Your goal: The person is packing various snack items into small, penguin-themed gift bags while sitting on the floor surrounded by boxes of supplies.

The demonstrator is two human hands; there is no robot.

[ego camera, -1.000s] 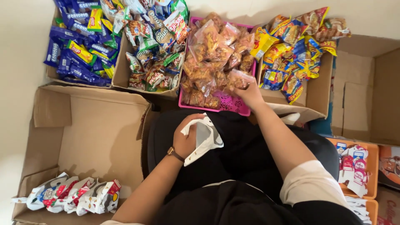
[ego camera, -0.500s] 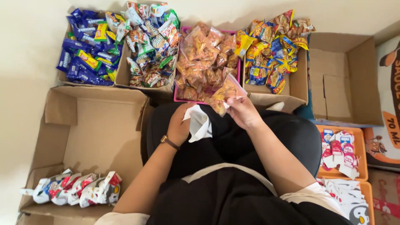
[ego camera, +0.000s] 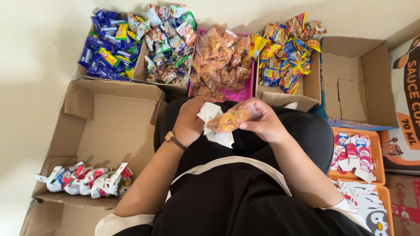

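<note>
Pale cream flooring (ego camera: 35, 65) runs along the left edge and the top, and cardboard boxes crowd round a seated person in black. Four containers stand in a row at the top: a cardboard box of blue and yellow wrapped bars (ego camera: 109, 43), a cardboard box of mixed green, white and red snack packets (ego camera: 168, 43), a pink plastic basket (ego camera: 247, 87) heaped with clear bags of orange fried snacks (ego camera: 218, 57), and a cardboard box of yellow, red and blue snack packets (ego camera: 286, 48). Beyond that, at the upper right, an open cardboard box (ego camera: 354, 78) shows only its own bottom flaps.

At the left lies one large open cardboard box (ego camera: 109, 126); along its near side sits a row of about four filled white printed paper bags with red and black marks (ego camera: 87, 181), too bunched to count surely. At the right, one orange plastic tray (ego camera: 379, 150) holds small red and white cartons (ego camera: 354, 155), with flat white printed bags (ego camera: 365, 205) stacked below it.

Over the lap, the left hand (ego camera: 190, 120), a brown-strapped watch (ego camera: 174, 140) on its wrist, has its grip closed round one white paper bag (ego camera: 216, 131) at the mouth. The right hand (ego camera: 262, 122) has its grip pinched on one clear bag of orange fried snacks (ego camera: 227, 120), which lies sideways, touching the mouth of the white paper bag, between the two hands.
</note>
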